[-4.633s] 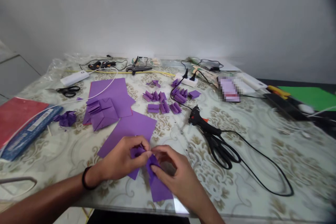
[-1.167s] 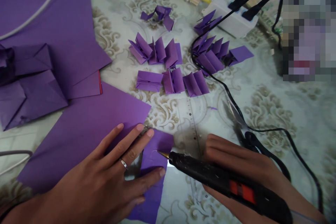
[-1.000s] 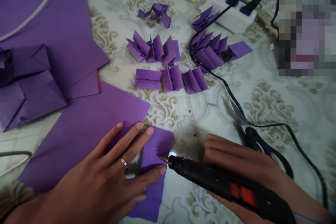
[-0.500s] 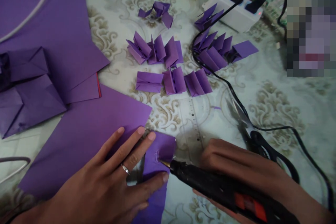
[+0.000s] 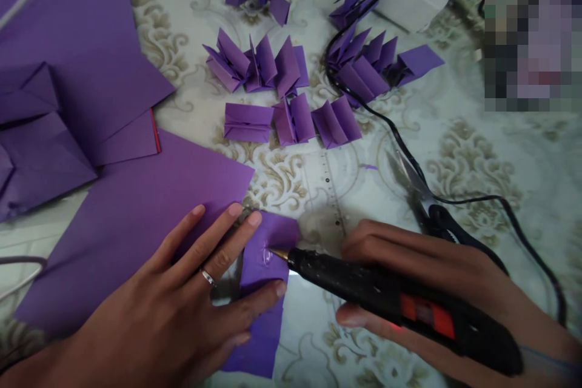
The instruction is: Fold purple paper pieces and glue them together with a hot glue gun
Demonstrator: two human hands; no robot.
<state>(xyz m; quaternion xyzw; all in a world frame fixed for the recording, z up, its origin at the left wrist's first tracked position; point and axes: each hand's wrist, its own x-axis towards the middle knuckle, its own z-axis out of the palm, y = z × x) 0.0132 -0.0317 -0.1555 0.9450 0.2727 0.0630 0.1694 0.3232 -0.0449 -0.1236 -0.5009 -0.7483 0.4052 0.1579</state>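
A narrow purple paper strip [image 5: 261, 339] lies in front of me, with a shiny smear of glue [image 5: 267, 254] near its upper end. My left hand [image 5: 191, 291] is spread flat, its fingertips pressing on the strip and on a larger purple sheet [image 5: 136, 206] at its left. A ring sits on one finger. My right hand [image 5: 409, 260] grips a black hot glue gun [image 5: 354, 285] with a red-orange part on its side. The gun's brass-coloured nozzle points left, its tip at the glue smear.
Several folded purple paper pieces [image 5: 291, 118] stand beyond my hands. Scissors [image 5: 422, 194] lie at the right by a black cable [image 5: 391, 124] running to a white power strip [image 5: 400, 3]. A clear ruler [image 5: 330, 194] rests mid-table; folded purple paper [image 5: 45, 145] lies left.
The view has shifted, so everything sits a little higher and further left. The nozzle has moved slightly over the glue smear, which looks wider and shinier. My left hand stays on the paper.
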